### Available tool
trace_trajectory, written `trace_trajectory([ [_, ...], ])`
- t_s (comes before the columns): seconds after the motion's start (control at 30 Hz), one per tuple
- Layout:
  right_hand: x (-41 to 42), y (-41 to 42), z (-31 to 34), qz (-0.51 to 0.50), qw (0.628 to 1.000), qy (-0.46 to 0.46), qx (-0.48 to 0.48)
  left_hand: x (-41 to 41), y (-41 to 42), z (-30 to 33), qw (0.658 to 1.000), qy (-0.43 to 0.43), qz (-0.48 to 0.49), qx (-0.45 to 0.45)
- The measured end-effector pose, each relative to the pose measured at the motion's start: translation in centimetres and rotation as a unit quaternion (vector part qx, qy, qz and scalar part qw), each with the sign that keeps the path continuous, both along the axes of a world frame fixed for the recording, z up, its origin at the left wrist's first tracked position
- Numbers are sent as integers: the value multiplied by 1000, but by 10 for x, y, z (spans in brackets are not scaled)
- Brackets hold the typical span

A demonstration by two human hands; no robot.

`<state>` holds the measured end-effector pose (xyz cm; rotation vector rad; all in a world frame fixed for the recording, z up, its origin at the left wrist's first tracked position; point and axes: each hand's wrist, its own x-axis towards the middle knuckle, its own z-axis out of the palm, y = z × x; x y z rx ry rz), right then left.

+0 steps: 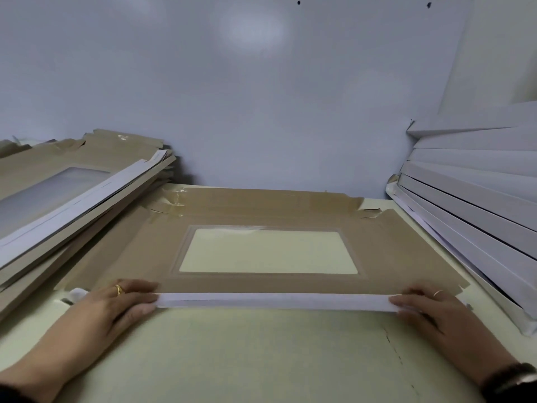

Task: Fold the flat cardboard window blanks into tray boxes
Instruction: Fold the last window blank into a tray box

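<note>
A flat brown cardboard blank [261, 210] with a clear rectangular window [267, 251] lies on the pale table in front of me. Its near flap [273, 302] is folded up and over, showing its white side as a long strip. My left hand [116, 305] holds the strip's left end, fingers laid over it, a gold ring on one finger. At the strip's right end my right hand [427, 308] grips it, thumb under and fingers on top. The far flaps of the blank curl up slightly at the corners.
A slanted pile of flat brown window blanks [72, 193] leans at the left. A stack of folded white trays [476, 205] rises at the right, against the wall. A grey wall [261, 97] closes the back. The pale table [261, 359] stretches toward me.
</note>
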<state>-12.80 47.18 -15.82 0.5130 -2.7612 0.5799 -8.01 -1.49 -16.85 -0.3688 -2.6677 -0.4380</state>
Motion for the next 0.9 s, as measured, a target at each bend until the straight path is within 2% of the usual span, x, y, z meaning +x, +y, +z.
trace_trajectory([
  [0.1,1,-3,3,-52,998,42,16,-3,1,4,998,60,21,-19],
  [0.17,-1,-1,4,-79,995,60,23,-1,3,9,996,62,57,-2],
  [0.3,-7,-3,4,-149,987,48,22,-2,4,11,992,6,122,39],
  [0.47,-18,-5,2,-168,985,40,28,-12,3,9,980,-58,189,20],
  [0.57,-25,-3,-2,-206,978,14,41,-16,5,11,976,-58,211,14],
  [0.67,-29,-2,-4,-252,959,-69,109,-18,11,12,964,-66,256,-15],
  [0.7,-30,-5,-4,-244,959,-82,122,-18,17,12,965,-55,255,-26],
  [0.77,-27,-21,-4,-193,965,-66,164,-18,41,10,982,-40,183,-19],
  [0.83,-21,-51,-5,-96,982,-35,156,-18,83,10,994,-86,71,-11],
  [0.9,-13,-91,-8,22,991,-46,126,-18,126,5,987,-147,22,-55],
])
